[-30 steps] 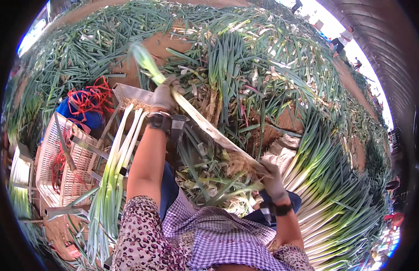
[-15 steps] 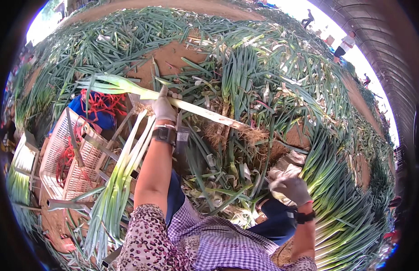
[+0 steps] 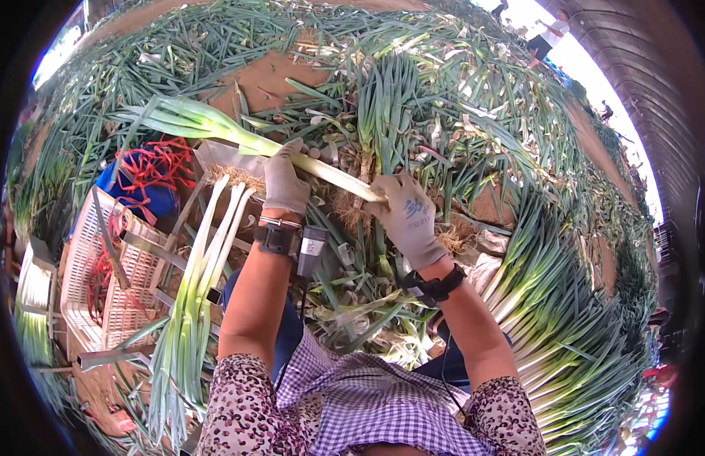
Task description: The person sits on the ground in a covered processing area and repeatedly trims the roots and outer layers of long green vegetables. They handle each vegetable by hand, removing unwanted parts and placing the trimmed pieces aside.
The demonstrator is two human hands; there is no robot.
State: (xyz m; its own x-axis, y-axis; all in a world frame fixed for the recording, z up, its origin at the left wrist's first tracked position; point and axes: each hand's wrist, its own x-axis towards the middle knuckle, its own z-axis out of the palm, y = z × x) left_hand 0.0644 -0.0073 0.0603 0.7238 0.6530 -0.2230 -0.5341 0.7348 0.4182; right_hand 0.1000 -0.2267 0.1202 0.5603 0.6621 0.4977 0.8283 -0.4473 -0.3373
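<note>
A long green onion [image 3: 330, 172] lies slantwise before me, its green leaves to the upper left and its white shank toward the right. My left hand [image 3: 286, 182], in a grey knit glove, is closed around the middle of the stalk. My right hand [image 3: 406, 213], gloved the same way, grips the shank close to the root end; the hand hides part of it, and roots show beyond. Left of my left forearm, several trimmed white-stemmed green onions [image 3: 204, 273] rest on a metal frame, roots toward the far side.
A cream plastic crate [image 3: 83, 266] stands at left, with red straps [image 3: 156, 171] on a blue bag [image 3: 128, 194] behind it. At right lies a large row of green onions [image 3: 557, 334]. Leaves and peelings cover the ground ahead. A person [image 3: 548, 36] stands far off at upper right.
My right hand has come up and left from beside the right-hand pile and taken hold of the shank near the roots. My left hand still holds the stalk.
</note>
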